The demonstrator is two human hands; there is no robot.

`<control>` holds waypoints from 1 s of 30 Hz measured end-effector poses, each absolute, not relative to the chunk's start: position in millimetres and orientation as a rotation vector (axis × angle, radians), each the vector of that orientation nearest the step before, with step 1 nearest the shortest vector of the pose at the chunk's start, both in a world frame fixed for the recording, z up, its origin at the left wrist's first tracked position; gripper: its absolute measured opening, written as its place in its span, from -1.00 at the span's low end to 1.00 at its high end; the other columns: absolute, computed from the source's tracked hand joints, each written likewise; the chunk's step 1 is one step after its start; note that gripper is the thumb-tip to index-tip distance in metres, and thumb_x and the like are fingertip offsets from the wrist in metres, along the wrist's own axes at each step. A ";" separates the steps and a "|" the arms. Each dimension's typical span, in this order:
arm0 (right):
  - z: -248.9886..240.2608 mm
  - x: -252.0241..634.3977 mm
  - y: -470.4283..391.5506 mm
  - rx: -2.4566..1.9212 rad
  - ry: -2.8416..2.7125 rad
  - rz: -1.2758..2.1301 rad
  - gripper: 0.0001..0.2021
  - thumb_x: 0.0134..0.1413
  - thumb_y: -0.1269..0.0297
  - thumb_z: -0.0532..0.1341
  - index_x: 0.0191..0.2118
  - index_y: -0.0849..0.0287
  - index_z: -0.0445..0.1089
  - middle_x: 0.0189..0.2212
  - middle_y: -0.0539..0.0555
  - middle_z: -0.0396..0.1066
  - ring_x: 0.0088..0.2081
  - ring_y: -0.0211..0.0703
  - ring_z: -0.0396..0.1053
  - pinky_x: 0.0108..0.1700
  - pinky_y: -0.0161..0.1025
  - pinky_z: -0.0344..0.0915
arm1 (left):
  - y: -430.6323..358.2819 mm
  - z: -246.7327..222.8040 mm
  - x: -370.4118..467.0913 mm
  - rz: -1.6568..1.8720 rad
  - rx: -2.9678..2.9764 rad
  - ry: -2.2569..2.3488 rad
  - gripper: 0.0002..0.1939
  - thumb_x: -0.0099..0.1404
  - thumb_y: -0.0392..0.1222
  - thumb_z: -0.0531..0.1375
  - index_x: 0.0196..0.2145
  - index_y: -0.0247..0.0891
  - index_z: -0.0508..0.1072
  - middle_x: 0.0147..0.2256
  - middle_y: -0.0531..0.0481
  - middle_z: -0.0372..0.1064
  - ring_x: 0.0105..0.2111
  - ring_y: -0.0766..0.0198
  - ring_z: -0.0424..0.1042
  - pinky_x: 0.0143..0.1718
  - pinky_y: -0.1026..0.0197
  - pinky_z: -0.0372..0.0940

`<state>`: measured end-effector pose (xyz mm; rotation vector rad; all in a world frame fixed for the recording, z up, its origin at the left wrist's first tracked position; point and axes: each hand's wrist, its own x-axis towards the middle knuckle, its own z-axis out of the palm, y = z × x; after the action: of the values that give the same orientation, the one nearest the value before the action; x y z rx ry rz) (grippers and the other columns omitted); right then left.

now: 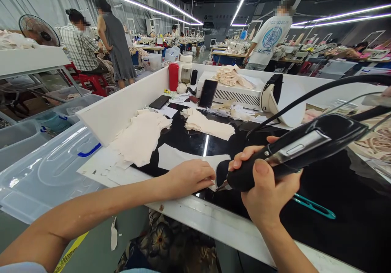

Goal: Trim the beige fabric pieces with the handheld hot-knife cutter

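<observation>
My right hand point(271, 187) is wrapped round a black hand tool point(293, 151) with a silver strip along its top and a cord and thin tube at its rear. The tool's blunt front end is low over the right end of a flat white fabric piece point(180, 157). On that same end, my left hand point(192, 177) has its fingers bent and pressed together at the fabric's edge; the fingertips are partly hidden. The fabric lies on a glossy black table surface point(195, 140). Two stacks of cream cut fabric, a left stack point(143, 134) and a right stack point(209, 123), lie beyond it.
A teal slotted tool point(316, 206) lies right of my right hand. Farther back are a standing phone point(208, 93), a flat phone point(159, 102), a red cup point(173, 77) and a white vented box point(232, 90). Plastic bins point(61, 163) stand at left. Several people are around sewing tables.
</observation>
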<state>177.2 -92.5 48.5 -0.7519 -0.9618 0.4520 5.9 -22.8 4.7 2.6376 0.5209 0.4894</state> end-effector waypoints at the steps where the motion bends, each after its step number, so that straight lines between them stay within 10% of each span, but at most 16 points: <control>1: 48.5 177.3 -92.5 -0.753 -0.961 0.454 -0.46 0.20 -0.01 0.61 0.12 -0.03 0.39 -0.38 -0.14 0.55 -0.49 -0.16 0.48 -0.42 -0.17 0.50 | -22.2 4.5 6.6 0.481 2.658 0.519 -0.92 0.65 -0.27 0.31 -0.10 -0.22 0.59 -0.14 -0.04 0.62 -0.08 0.12 0.60 0.07 0.13 0.42; 30: 49.8 176.2 -91.7 -0.762 -0.930 0.455 -0.43 0.16 -0.04 0.63 0.13 -0.02 0.42 -0.39 -0.14 0.54 -0.50 -0.18 0.46 -0.44 -0.19 0.47 | -11.4 -10.7 -11.6 0.680 2.953 0.062 -0.69 0.62 -0.49 0.21 0.10 -0.25 0.69 0.07 -0.15 0.71 0.03 0.16 0.69 0.14 0.15 0.55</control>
<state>176.2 -91.7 49.8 -0.7618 -0.9305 0.4552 -11.6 -11.4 -10.7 2.9528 0.0623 0.6800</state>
